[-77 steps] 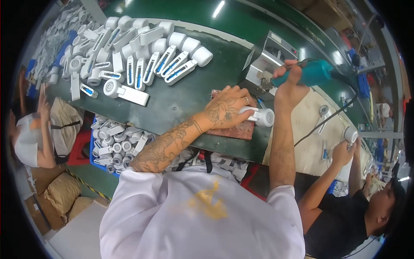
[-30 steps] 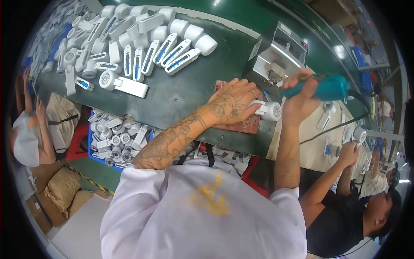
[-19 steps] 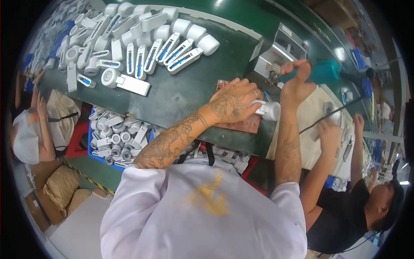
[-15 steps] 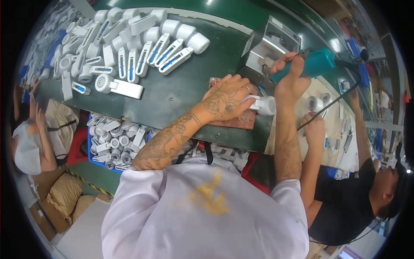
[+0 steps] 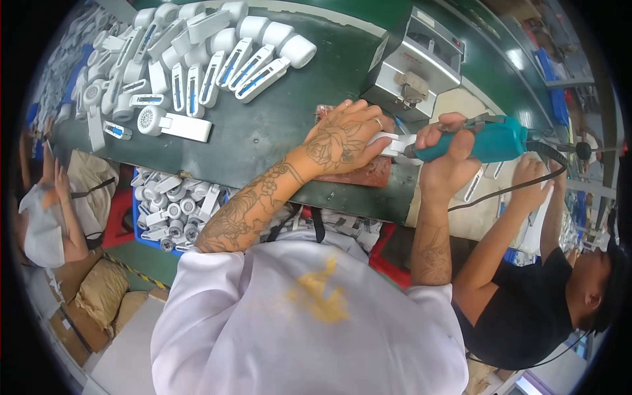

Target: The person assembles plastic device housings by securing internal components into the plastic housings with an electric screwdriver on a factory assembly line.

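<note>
My left hand (image 5: 340,140) presses a white handheld appliance (image 5: 395,146) down on a reddish-brown board (image 5: 365,177), covering most of its handle. My right hand (image 5: 449,161) grips a teal electric screwdriver (image 5: 494,139), which lies nearly level with its tip pointing left at the appliance's round head. Whether the tip touches a screw is too small to tell. Farther left on the green bench (image 5: 257,138) lies a similar white appliance (image 5: 172,125) with a grilled round head and a flat handle.
Many white appliances (image 5: 253,76) crowd the bench's far left. A grey metal screw feeder (image 5: 405,82) stands beyond my hands. Below the bench edge, a blue crate (image 5: 140,220) holds more white parts. A black cord (image 5: 510,191) hangs from the screwdriver. A co-worker's arm (image 5: 494,247) is close on the right.
My right hand has brought the screwdriver down and tilted it, so its tip is now at the appliance. My left hand stays on the appliance. The co-worker's hand has moved right.
</note>
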`<state>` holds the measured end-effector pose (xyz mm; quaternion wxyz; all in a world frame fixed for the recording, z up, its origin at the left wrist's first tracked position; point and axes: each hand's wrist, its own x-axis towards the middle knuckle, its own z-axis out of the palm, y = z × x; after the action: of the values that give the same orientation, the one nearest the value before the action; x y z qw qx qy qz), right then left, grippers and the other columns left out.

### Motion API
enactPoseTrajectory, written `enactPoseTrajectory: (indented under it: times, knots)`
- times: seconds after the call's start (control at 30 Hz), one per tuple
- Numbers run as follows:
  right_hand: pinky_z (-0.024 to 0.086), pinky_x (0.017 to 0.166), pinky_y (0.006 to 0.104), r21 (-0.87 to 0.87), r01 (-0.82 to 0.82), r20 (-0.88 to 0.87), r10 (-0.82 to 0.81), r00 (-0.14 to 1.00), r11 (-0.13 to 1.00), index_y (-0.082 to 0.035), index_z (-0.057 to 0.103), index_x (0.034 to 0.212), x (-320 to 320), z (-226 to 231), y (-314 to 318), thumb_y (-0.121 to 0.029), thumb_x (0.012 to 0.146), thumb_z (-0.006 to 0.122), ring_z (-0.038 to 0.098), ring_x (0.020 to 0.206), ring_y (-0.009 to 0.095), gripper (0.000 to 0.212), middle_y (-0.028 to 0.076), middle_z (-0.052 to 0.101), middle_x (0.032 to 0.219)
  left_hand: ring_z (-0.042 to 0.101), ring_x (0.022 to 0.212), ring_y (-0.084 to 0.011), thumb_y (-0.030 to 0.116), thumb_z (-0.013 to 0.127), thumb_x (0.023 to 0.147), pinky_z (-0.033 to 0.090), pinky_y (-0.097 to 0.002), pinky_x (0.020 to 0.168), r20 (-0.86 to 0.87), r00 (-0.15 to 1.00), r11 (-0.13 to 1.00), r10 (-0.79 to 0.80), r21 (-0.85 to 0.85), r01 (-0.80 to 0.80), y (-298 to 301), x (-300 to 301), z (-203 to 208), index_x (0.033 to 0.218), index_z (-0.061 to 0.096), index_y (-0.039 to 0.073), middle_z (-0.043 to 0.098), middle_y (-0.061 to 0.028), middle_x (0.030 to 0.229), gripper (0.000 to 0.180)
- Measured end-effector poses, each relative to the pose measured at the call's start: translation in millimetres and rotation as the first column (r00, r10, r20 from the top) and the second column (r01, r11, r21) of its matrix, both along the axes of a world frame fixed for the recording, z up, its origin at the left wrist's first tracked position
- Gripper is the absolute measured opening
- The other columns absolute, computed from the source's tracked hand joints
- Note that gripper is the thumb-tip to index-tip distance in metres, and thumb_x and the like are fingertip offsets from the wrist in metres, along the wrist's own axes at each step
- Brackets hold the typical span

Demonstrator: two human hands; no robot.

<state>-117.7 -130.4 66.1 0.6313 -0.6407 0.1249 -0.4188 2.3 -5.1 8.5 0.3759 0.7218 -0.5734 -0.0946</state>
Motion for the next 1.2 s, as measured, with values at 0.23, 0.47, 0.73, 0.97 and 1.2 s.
enactPoseTrajectory:
  times: [0.23,0.47,0.73,0.97,1.2]
  knots:
    - [0.045,0.056,0.0320,0.033,0.010,0.030,-0.010,1.000,0.999,0.000,0.049,0.093,0,-13,-1,-0.052,0.096,0.060,0.051,0.059,0.019,0.054,0.008,0.049,0.068,0.055,0.110,-0.0263,0.030,0.057,0.096,0.038,-0.0485,0.107,0.006,1.000,1.000,-0.007,-0.017,0.007,-2,-1,1,0.108,0.064,0.012,0.057,-0.0046,0.108,0.023]
    - [0.045,0.056,0.0330,0.067,-0.060,0.111,0.052,0.992,0.996,-0.001,0.051,0.093,13,-17,4,-0.048,0.096,0.063,0.050,0.059,0.020,0.049,0.008,0.049,0.067,0.056,0.106,-0.0266,0.026,0.059,0.095,0.042,-0.0441,0.098,0.078,0.997,1.000,0.005,-0.029,-0.002,2,6,9,0.110,0.064,0.009,0.060,-0.0038,0.113,0.024]
    - [0.042,0.061,0.0272,0.271,0.058,0.120,-0.093,0.988,0.961,-0.002,0.056,0.108,-33,-29,-9,-0.049,0.101,0.052,0.050,0.068,0.015,0.048,0.005,0.051,0.077,0.063,0.091,-0.0270,0.035,0.069,0.074,0.051,-0.0401,0.079,0.441,0.896,0.913,-0.047,-0.346,0.218,12,-6,-2,0.096,0.069,0.009,0.067,-0.0079,0.091,0.034]
    - [0.032,0.056,0.0247,0.230,0.097,0.271,-0.160,0.949,0.968,-0.005,0.054,0.109,-68,14,32,-0.063,0.099,0.044,0.039,0.061,0.011,0.059,0.001,0.040,0.071,0.064,0.100,-0.0371,0.011,0.063,0.090,0.054,-0.0423,0.084,-0.114,0.737,0.614,0.666,-0.477,-0.629,113,50,37,0.111,0.066,0.002,0.066,-0.0183,0.109,0.023]
    - [0.038,0.059,0.0262,0.174,0.101,0.079,-0.116,0.990,0.980,0.000,0.052,0.114,-99,-17,33,-0.063,0.096,0.052,0.046,0.063,0.015,0.065,0.004,0.047,0.071,0.059,0.101,-0.0157,0.023,0.063,0.096,0.047,-0.0310,0.090,-0.891,0.362,0.003,0.274,-0.376,-0.927,256,249,25,0.125,0.057,-0.001,0.064,-0.0085,0.112,0.038]
